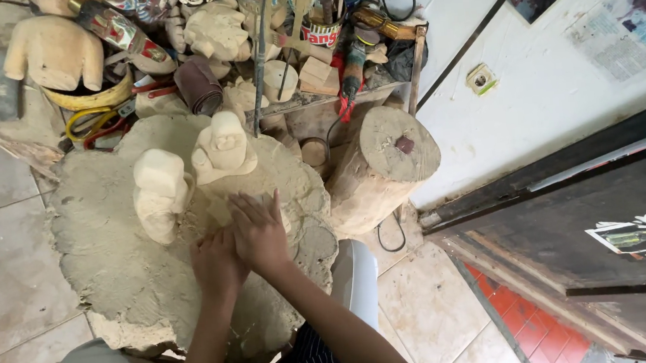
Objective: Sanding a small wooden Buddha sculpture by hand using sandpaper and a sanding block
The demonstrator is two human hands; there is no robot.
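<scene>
Two hands laid flat on a dusty stump top

The right hand (259, 234) and left hand (216, 265) are pressed open, nothing gripped, on the pale sawdust-coated wooden stump (103, 255). The upright unpainted carved wooden figure (159, 194) is found just far-left, nearer the left hand; a squat carved figure (222, 146) is set beyond.

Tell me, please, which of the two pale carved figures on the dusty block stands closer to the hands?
The taller left figure; the squat rounded figure stands farther from both hands.
</scene>
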